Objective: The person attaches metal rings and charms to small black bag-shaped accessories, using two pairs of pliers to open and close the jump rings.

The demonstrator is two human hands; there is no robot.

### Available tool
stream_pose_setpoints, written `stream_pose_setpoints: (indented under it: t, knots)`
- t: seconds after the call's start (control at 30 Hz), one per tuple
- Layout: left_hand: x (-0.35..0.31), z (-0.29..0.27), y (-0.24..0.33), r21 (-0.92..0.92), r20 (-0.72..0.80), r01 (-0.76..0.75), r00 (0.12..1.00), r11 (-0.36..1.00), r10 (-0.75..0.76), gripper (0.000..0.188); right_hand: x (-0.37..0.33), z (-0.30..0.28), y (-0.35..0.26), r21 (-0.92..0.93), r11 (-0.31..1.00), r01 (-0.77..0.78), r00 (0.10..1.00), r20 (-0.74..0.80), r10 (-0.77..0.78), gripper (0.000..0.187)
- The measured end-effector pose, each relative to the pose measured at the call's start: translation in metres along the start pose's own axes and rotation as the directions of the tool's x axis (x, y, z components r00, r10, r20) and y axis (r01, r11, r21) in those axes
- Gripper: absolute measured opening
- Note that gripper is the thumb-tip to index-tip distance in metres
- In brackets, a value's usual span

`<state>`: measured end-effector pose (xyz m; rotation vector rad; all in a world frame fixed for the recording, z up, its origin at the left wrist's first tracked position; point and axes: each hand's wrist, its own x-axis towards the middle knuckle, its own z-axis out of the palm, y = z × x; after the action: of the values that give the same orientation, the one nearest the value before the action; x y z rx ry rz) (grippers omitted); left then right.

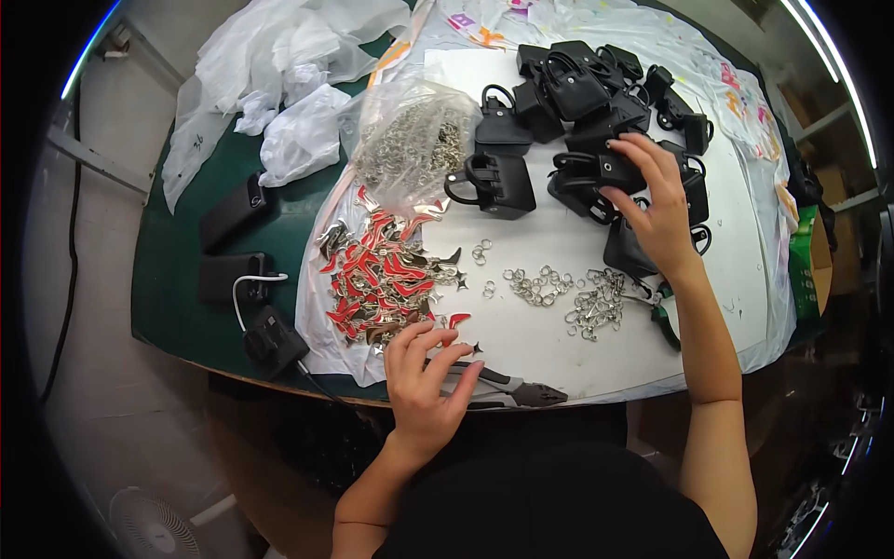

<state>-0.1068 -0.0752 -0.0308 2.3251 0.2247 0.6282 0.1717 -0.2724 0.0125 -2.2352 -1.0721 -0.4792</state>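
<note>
My left hand [424, 382] rests near the table's front edge, fingers apart, fingertips over a pair of pliers [507, 387] and beside a heap of red and silver shoe-shaped charms [382, 275]. My right hand [652, 200] reaches into a pile of small black bag-shaped pieces [596, 102], fingers curled over one small black piece [619, 172]. Between the hands lie loose metal rings and clasps [568, 296] on the white sheet [540, 233].
A clear bag of metal chains [410, 140] lies behind the charms. Crumpled white plastic [279, 84] sits at the back left. Two black boxes [233, 210] and a black device with a cable [275, 340] lie on the green table [177, 298]. A fan [154, 526] stands on the floor.
</note>
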Motion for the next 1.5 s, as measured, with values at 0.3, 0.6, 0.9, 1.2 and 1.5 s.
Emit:
stream_pose_setpoints:
  t: [0.3,0.6,0.9,1.2,1.5]
  knots:
    - [0.055,0.030,-0.005,0.126,0.079,-0.029,0.997,0.992,0.019,0.022,0.032,-0.011,-0.011,-0.084,0.992,0.095,0.995,0.044,-0.092,0.057]
    - [0.067,0.040,-0.001,0.028,0.153,-0.005,0.988,1.000,0.001,0.015,-0.084,0.001,-0.060,0.598,0.769,-0.226,0.892,0.444,-0.083,0.018]
    - [0.031,0.058,0.046,-0.169,-0.033,-0.200,0.980,0.965,0.197,0.035,-0.101,0.013,-0.063,0.641,0.173,-0.748,0.662,0.741,0.116,0.011]
    - [0.075,0.071,0.051,-0.125,0.261,-0.217,0.934,0.968,0.243,0.028,-0.072,-0.028,-0.007,0.815,0.145,-0.560,0.753,0.428,0.499,0.011]
    - [0.121,0.143,0.055,0.090,0.459,-0.273,0.865,0.958,0.203,0.019,-0.084,-0.035,0.005,0.907,0.064,-0.417,0.818,0.344,0.460,0.012]
